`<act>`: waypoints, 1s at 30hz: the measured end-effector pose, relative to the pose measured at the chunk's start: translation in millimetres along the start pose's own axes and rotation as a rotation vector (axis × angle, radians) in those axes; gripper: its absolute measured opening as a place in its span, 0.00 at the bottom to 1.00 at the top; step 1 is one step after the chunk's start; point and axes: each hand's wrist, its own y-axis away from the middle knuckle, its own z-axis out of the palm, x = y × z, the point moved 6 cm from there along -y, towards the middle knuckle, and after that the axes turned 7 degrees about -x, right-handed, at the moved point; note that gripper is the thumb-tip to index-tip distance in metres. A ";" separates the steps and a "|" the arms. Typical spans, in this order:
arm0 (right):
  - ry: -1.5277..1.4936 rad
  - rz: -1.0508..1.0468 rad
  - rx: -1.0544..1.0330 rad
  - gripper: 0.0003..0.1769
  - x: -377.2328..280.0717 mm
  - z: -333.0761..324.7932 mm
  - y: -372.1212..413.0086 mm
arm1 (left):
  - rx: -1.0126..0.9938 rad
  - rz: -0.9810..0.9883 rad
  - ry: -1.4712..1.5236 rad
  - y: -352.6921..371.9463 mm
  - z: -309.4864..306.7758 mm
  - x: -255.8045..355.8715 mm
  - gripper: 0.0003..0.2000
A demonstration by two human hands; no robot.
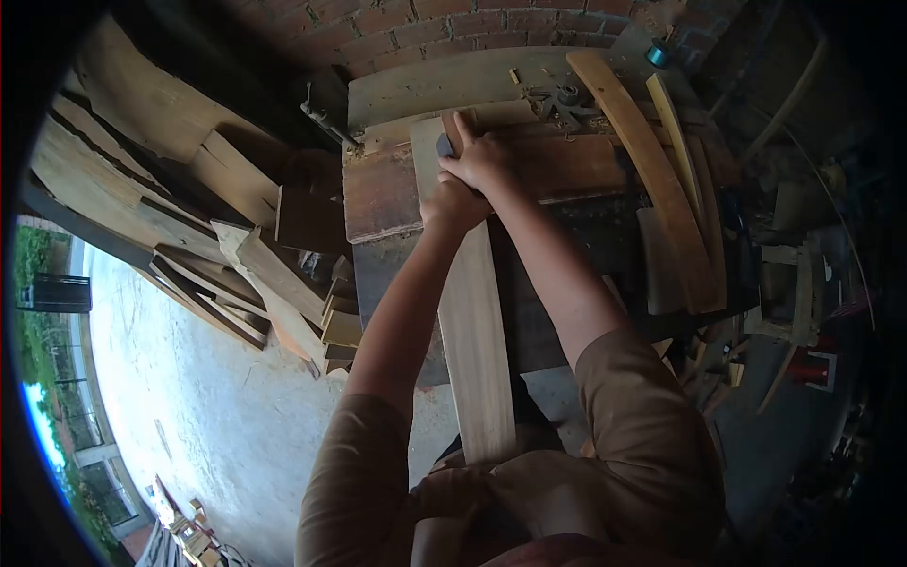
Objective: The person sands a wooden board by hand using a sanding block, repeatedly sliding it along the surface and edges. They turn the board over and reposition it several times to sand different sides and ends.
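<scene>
A long pale board (477, 350) runs from my waist up onto the wooden workbench (378, 194). On its far end sits a hand plane (454, 130), a dark wooden block with a metal iron. My right hand (480, 163) is closed on the plane, with one finger stretched along its top. Just below it and touching it, my left hand (453, 203) is closed at the near end of the plane. The fingers of my left hand are mostly hidden, and its grip on the plane is partly covered.
Curved planks (642, 161) lie at the bench's right, near a metal tool (568, 102) and shavings. A clamp (324, 121) stands at the left bench edge. Cut boards (269, 274) are stacked at the left. Behind the bench is a brick wall (397, 42).
</scene>
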 end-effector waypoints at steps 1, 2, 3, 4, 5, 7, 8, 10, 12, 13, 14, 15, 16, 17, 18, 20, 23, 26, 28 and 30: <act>-0.039 0.024 -0.033 0.52 0.1 4.0 0.0 | -0.059 -0.059 0.035 3.8 -0.2 -3.8 0.53; -0.047 0.041 -0.061 0.52 -1.0 7.9 -0.2 | -0.088 -0.061 0.013 9.0 -2.9 -4.4 0.52; -0.027 -0.015 0.083 0.52 -7.0 -45.8 -58.4 | 0.058 -0.008 0.009 -53.0 -47.1 14.5 0.52; -0.030 0.005 0.074 0.51 -5.5 -39.2 -52.6 | 0.077 -0.009 -0.010 -56.5 -38.7 9.3 0.51; -0.031 0.027 0.062 0.50 -3.5 -31.7 -43.7 | 0.091 -0.010 -0.027 -56.0 -27.5 3.4 0.50; -0.057 0.027 0.082 0.48 2.5 -6.2 -28.6 | 0.022 -0.067 0.057 -31.9 -11.3 -4.9 0.49; -0.044 0.015 0.093 0.48 2.2 -0.3 -17.9 | 0.018 -0.065 0.058 -21.7 -4.4 -7.6 0.49; 0.002 -0.023 0.125 0.47 -0.2 10.4 7.3 | 0.019 -0.040 0.046 5.1 8.3 -12.2 0.49; 0.028 -0.049 0.121 0.47 1.1 33.5 48.7 | 0.069 -0.060 0.058 44.8 34.9 -22.7 0.45; 0.038 -0.063 0.109 0.46 -0.7 46.6 77.4 | 0.076 -0.061 0.080 60.9 56.8 -32.7 0.45; 0.032 -0.063 0.093 0.46 -1.1 60.9 109.7 | 0.052 -0.067 0.074 92.0 74.0 -37.5 0.46; 0.028 -0.060 0.082 0.46 -0.9 72.7 144.4 | 0.040 -0.076 0.066 122.1 92.0 -41.8 0.47; 0.019 -0.072 0.079 0.47 0.4 89.6 176.8 | 0.030 -0.060 0.063 150.0 113.3 -49.3 0.46; 0.013 -0.082 0.076 0.48 3.7 108.7 208.9 | 0.008 -0.064 0.087 182.1 132.8 -54.7 0.46; 0.047 -0.108 0.081 0.48 5.5 125.6 241.4 | 0.043 -0.050 0.117 212.0 153.8 -60.6 0.46; 0.087 -0.156 0.103 0.49 7.5 152.9 305.6 | -0.061 -0.067 0.146 264.4 190.7 -68.5 0.53; 0.074 -0.184 0.135 0.49 7.9 162.4 329.1 | -0.076 -0.123 0.163 290.7 214.5 -73.6 0.53; 0.062 -0.180 0.147 0.50 5.6 154.7 306.8 | -0.168 -0.101 0.156 271.5 191.2 -69.1 0.58; 0.067 -0.150 0.140 0.50 3.2 140.5 274.2 | -0.101 -0.079 0.170 245.2 172.8 -65.7 0.57; 0.040 -0.126 0.136 0.49 1.4 124.9 237.2 | -0.061 -0.070 0.154 211.3 153.3 -62.6 0.56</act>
